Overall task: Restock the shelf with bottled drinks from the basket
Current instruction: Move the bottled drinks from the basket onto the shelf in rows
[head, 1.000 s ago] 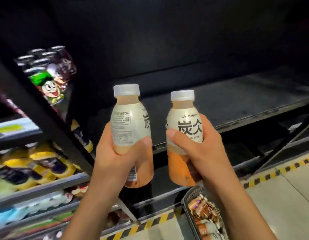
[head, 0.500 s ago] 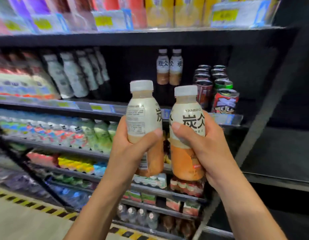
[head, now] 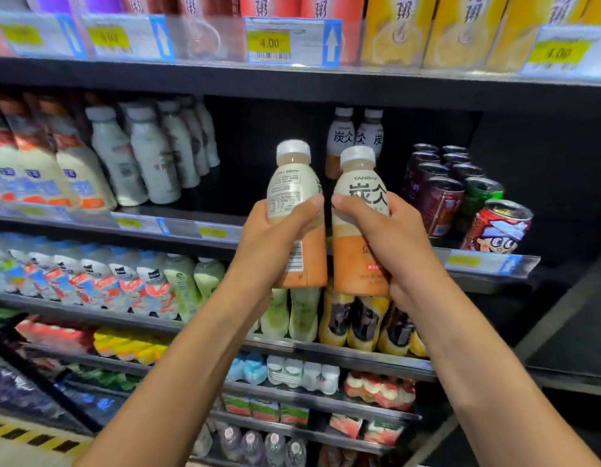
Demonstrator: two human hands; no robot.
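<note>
Since a sec ago I've swung off the basket (out of view now) onto the stocked bay, and both bottles have come up and in toward the shelf that carries the same product: two matching bottles stand at the back, right behind what I carry. So pickup is done, I reckon. What's left is the placing, prob. into the dark gap in front of those two, between the white bottles on the left and the cans on the right.

My left grip is wrapped round the left bottle at mid-body, thumb across the label. My right grip is wrapped the same way round the right bottle. Both are closed firmly on their loads.

The pair are upright, side by side and very close (can't tell if touching), held in the air before the shelf edge, not yet on it.

Looks: white screw caps, cream sleeve up top, orange below, tan liquid at the neck. The left one shows its back w/ info panel and barcode. The right one shows "TANBING" plus big characters. The left one likely needs turning to face out.
</note>
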